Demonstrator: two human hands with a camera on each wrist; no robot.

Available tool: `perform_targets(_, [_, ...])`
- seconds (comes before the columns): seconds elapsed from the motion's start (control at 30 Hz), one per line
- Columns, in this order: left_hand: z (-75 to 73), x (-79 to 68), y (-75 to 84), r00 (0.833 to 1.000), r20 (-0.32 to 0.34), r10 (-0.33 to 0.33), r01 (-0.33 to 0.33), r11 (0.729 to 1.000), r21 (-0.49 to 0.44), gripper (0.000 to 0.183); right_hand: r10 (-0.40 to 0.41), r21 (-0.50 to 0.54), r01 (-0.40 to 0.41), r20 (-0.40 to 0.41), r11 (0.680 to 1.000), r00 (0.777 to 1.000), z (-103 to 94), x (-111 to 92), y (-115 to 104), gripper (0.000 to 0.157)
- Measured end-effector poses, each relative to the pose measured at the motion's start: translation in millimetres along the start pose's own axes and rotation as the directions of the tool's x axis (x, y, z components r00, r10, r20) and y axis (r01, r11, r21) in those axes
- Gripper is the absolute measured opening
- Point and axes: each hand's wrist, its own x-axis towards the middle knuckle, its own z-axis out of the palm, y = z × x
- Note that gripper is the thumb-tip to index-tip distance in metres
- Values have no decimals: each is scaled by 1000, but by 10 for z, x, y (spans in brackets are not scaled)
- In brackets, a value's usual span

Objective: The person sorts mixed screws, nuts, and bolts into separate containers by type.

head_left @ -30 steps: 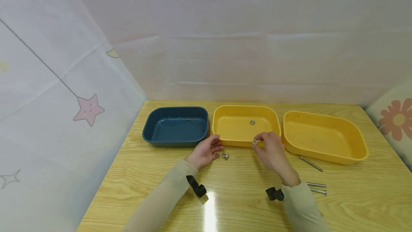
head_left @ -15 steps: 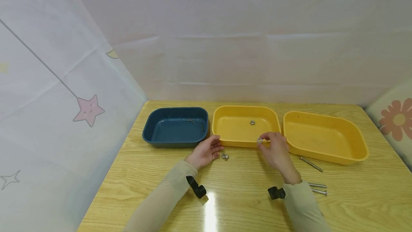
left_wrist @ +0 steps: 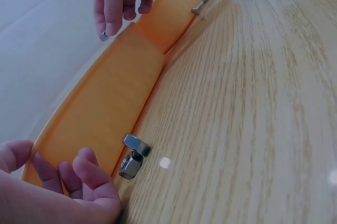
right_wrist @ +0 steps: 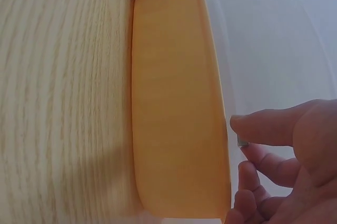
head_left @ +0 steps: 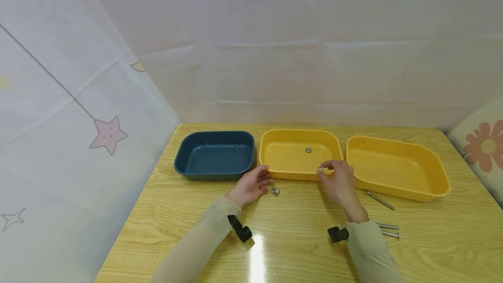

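Observation:
My right hand [head_left: 339, 182] pinches a small metal nut [head_left: 320, 168] between thumb and fingertips, over the front right rim of the middle yellow bin [head_left: 291, 166]. In the right wrist view only an edge of the nut [right_wrist: 242, 141] shows between the fingers. My left hand [head_left: 251, 184] holds that bin's front left corner, thumb at the rim and fingers curled against the outer wall. Beside those fingers, two hex nuts [left_wrist: 131, 155] lie together on the table against the bin. Another nut [head_left: 308, 150] lies inside the middle bin.
Left of the middle bin stands a dark blue bin [head_left: 208, 175] with several thin metal pins [head_left: 235, 148]. A second yellow bin [head_left: 393, 174] sits at an angle on the right. Long bolts [head_left: 380, 200] lie on the wooden table [head_left: 298, 248] in front of it.
My right hand has moved a little to the right along the middle bin's front rim, still pinching the nut. The left hand has stayed at the corner.

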Motion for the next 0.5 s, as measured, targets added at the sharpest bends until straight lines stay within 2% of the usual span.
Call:
perform_targets(0.27, [-1, 1, 0, 1000, 3, 3, -3, 1000, 3, 13, -23, 26, 23, -2, 999, 1000, -27, 39, 27, 26])
perform_targets(0.5, [-3, 1, -2, 1000, 5, 3, -3, 1000, 7, 13, 25, 31, -26, 29, 999, 999, -46, 61, 39, 28])
